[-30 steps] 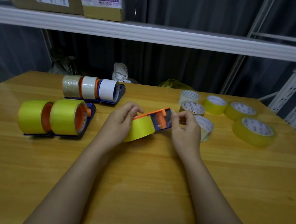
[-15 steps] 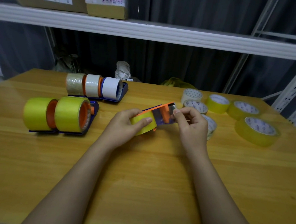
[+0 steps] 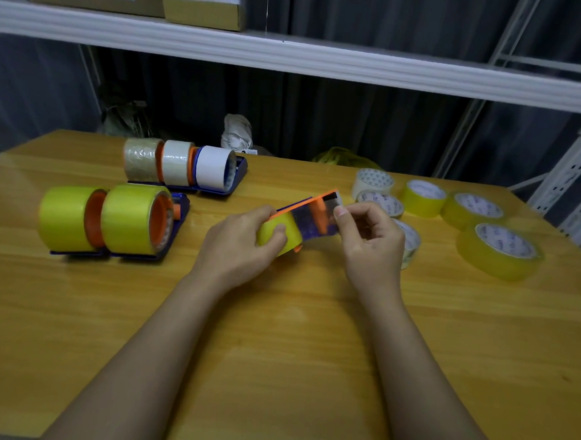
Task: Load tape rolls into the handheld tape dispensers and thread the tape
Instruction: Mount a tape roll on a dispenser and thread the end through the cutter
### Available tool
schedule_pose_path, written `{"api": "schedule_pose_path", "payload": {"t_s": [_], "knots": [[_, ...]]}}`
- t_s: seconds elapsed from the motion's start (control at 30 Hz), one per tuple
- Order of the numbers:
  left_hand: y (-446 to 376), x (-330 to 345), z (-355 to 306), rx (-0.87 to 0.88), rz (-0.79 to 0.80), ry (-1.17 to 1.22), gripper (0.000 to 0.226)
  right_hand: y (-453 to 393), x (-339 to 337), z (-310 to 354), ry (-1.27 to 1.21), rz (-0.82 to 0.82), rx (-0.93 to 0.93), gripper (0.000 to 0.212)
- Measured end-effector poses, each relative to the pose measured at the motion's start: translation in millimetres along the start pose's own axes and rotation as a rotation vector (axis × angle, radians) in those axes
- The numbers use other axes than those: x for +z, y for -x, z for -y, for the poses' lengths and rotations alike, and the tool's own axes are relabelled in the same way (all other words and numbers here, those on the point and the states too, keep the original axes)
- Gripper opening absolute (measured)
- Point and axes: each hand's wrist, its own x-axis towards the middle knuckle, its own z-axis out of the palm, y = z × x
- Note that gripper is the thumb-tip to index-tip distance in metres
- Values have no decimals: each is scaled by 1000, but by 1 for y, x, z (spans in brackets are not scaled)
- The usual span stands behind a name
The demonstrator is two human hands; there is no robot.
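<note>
A blue and orange handheld tape dispenser [image 3: 317, 209] is held above the middle of the wooden table [image 3: 275, 338], with a yellow tape roll [image 3: 278, 234] mounted in it. My left hand [image 3: 240, 247] grips the roll and the dispenser's rear. My right hand [image 3: 369, 245] pinches the free end of the tape at the dispenser's front, and a stretch of clear tape spans from the roll to those fingers.
Two dispensers with yellow rolls [image 3: 112, 219] lie at the left. Behind them are three dispensers with pale and white rolls [image 3: 183, 164]. Several loose tape rolls [image 3: 469, 213] lie at the right. A white shelf [image 3: 292, 56] with cardboard boxes runs overhead.
My left hand shifted its grip, its thumb now over the yellow roll. My right hand drew the tape end forward along the dispenser. The dispenser tilted slightly.
</note>
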Motion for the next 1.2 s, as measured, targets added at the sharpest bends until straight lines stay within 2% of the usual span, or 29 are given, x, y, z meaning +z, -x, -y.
{"api": "schedule_pose_path", "payload": {"t_s": [0.1,0.23,0.4,0.57,0.83,0.97,1.2], "knots": [[0,3,-3,-55,-25,69,41,-1,-2,0,2,2,-19,16],[0,2,-3,-56,-55,134,28,-3,-3,-3,33,9,-19,13],[0,4,0,23,-83,43,31,-5,-6,-9,114,2,-61,12],[0,5,-3,91,-72,-19,30,-6,-4,-15,194,-19,-25,14],[-3,7,0,58,-112,-33,43,-9,-6,-13,145,1,65,18],[-2,6,-2,136,-199,-102,41,-8,-6,-15,148,-11,107,23],[-7,9,7,93,-228,-60,43,-9,-7,-17,123,-68,147,21]]}}
